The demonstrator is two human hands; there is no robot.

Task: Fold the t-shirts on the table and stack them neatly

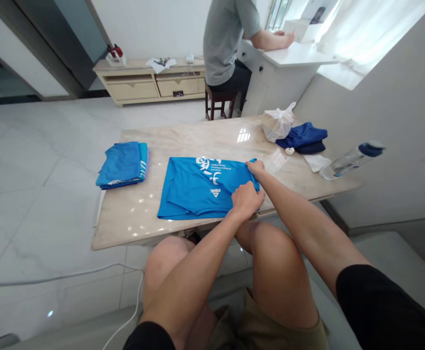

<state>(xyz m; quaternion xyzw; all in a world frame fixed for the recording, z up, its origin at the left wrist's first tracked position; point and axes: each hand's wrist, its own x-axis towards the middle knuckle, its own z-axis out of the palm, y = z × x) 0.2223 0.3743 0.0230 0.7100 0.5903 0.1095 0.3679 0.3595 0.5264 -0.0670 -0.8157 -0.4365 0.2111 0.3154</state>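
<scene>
A blue T-shirt (186,182) with white lettering lies partly folded on the marble-look table (125,223) in front of me. My left hand (247,198) grips its right edge on the side nearer me, fingers closed on the cloth. Farther along that same edge, my right hand (256,167) pinches the far corner of the shirt. A stack of folded blue shirts (123,163) sits at the table's left end, apart from both hands.
At the table's right stand a clear water bottle (351,160), a white plastic bag (278,124) and dark blue cloth (303,136). Beyond, a person in grey (221,43) sits on a stool at a white desk (289,54). A low cabinet (134,90) lines the wall.
</scene>
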